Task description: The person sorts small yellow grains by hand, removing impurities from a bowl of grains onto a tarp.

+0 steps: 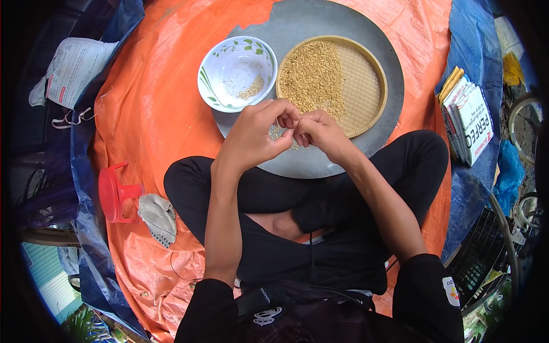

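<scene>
My left hand and my right hand meet fingertip to fingertip over the near part of a round grey tray. Both are closed in a pinch; whatever lies between the fingers is too small to make out. Some loose grains show on the tray beneath them. Behind my left hand stands a white bowl with green leaf patterns, holding a small heap of pale grains. Beyond my right hand is a round woven basket, its left part covered with golden unhusked grains.
An orange tarpaulin lies under the tray. At the left are a red plastic stool and a grey cloth. A stack of folded printed bags lies at the right, on a blue tarpaulin. My crossed legs are close below the tray.
</scene>
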`<state>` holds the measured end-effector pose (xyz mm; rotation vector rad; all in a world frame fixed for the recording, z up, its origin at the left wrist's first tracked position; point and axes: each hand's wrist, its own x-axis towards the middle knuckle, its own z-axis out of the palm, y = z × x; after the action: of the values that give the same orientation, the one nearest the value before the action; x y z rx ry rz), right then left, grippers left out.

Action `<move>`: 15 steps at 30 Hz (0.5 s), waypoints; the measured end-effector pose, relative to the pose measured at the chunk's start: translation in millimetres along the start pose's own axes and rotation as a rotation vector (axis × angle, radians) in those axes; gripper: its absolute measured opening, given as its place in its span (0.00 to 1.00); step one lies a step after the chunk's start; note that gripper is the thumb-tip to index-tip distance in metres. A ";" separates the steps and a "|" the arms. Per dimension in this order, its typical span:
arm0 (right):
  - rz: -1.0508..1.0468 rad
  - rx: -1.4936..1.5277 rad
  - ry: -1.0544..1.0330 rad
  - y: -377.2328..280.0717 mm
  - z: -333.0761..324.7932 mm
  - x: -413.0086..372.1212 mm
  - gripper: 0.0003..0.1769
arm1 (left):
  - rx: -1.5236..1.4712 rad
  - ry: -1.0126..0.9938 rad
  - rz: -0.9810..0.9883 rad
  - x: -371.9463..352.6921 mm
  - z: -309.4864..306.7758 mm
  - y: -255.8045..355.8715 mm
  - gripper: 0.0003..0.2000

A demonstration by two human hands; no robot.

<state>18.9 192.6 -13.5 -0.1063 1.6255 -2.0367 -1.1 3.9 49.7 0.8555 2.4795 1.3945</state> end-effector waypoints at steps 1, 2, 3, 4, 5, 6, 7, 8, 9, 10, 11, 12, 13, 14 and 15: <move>0.011 0.000 -0.005 -0.1 0.5 0.2 0.15 | 0.001 -0.006 -0.009 -0.7 -0.1 -0.4 0.10; 0.021 0.001 -0.011 -0.4 1.4 0.2 0.15 | 0.002 -0.012 -0.017 -1.3 -0.4 -0.9 0.10; 0.032 0.001 -0.016 -0.7 2.2 0.0 0.15 | -0.012 -0.022 -0.022 -1.7 -1.5 -0.8 0.10; 0.038 0.006 -0.028 -1.5 3.0 0.0 0.15 | -0.025 -0.031 -0.027 -2.0 -3.2 -0.4 0.10; 0.043 0.011 -0.040 -2.4 3.7 0.2 0.15 | -0.038 -0.040 -0.031 -2.2 -5.3 -0.3 0.10; 0.048 0.016 -0.052 -2.9 3.9 0.4 0.15 | -0.049 -0.038 -0.045 -2.7 -7.6 -0.8 0.10; 0.041 -0.007 -0.060 -1.3 3.7 0.9 0.16 | -0.060 -0.037 -0.060 -3.3 -10.4 -1.6 0.11; 0.034 -0.029 -0.068 1.7 3.6 2.1 0.16 | -0.070 -0.036 -0.074 -4.2 -13.6 -2.6 0.11; 0.026 -0.051 -0.078 2.8 4.3 3.4 0.17 | -0.107 -0.036 -0.100 -5.1 -16.6 -5.1 0.11; 0.057 -0.176 -0.054 3.9 6.4 3.3 0.17 | -0.144 -0.036 -0.126 -6.0 -19.0 -9.0 0.11; 0.089 -0.301 -0.030 5.3 10.2 1.7 0.18 | -0.182 -0.036 -0.151 -7.4 -20.9 -12.4 0.11; 0.121 -0.428 -0.004 5.7 13.1 0.6 0.19 | -0.239 -0.041 -0.175 -8.9 -22.4 -14.9 0.11; 0.113 -0.482 -0.007 5.2 14.6 0.2 0.19 | -0.295 -0.046 -0.199 -10.2 -23.7 -17.1 0.11; 0.105 -0.538 -0.009 4.0 15.8 -0.2 0.20 | -0.352 -0.052 -0.222 -11.3 -24.7 -19.4 0.10; 0.097 -0.593 -0.012 2.8 16.8 -0.6 0.21 | -0.410 -0.060 -0.240 -12.4 -26.1 -22.0 0.10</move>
<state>26.7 177.6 -11.4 -0.2417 2.1302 -1.4242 -10.4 -30.8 44.2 0.4877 2.0578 1.6706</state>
